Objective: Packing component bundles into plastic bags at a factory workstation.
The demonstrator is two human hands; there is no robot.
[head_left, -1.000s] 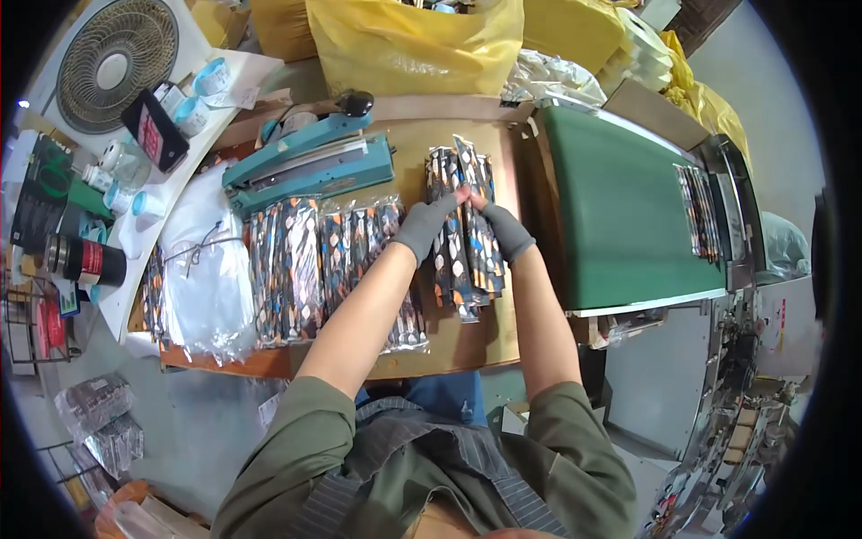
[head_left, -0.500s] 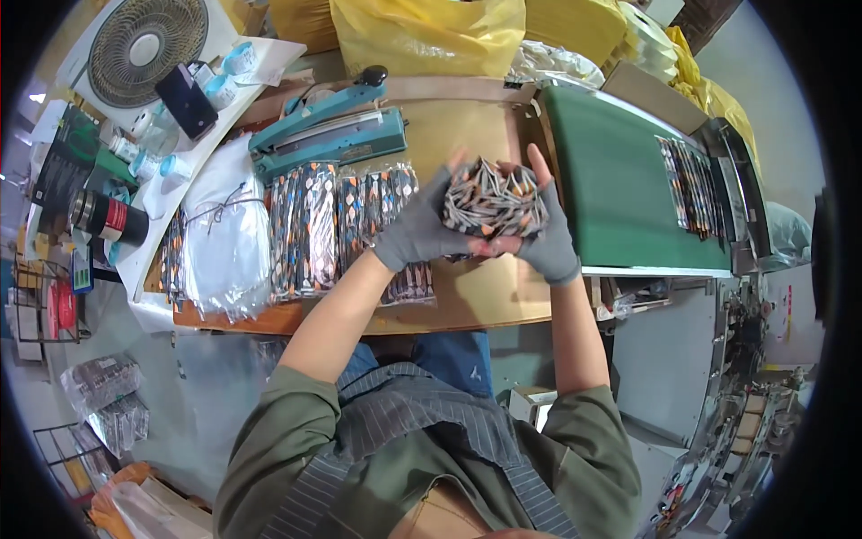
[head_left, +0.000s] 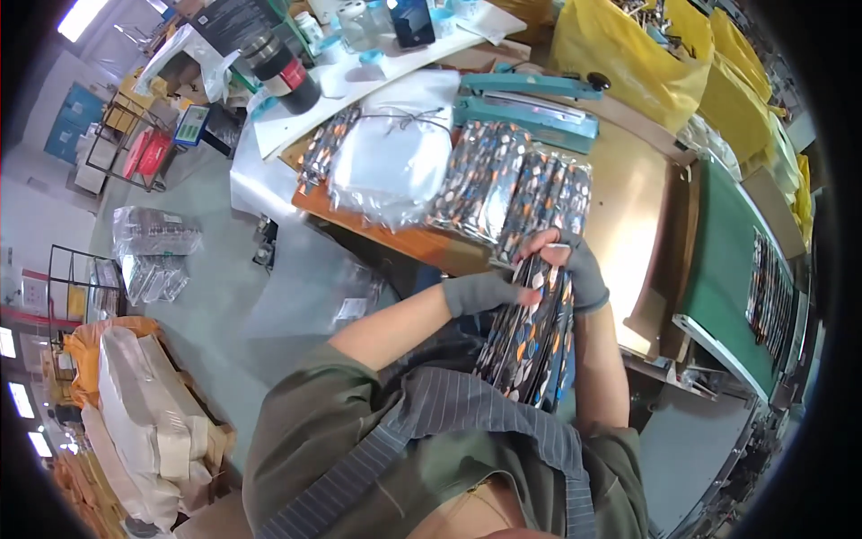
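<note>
A bundle of long, thin, dark strips with orange, white and blue patterns hangs down in front of my apron, fanning out a little at its lower end. My right hand, in a grey fingerless glove, is closed around its upper end. Against the bundle's left side is my left hand, gloved alike; its fingers are partly hidden behind the strips and grip them. Just beyond, clear bags packed with similar strips lie side by side on the wooden table.
A stack of clear plastic bags lies left of the packed ones, with a teal bag sealer behind. More strips lie on the green conveyor belt at right. Bottles and a phone stand on a white shelf.
The view has turned to the left. My hands have brought the strips from end-on above the table to lengthwise by my body, with the right hand now at their upper end.
</note>
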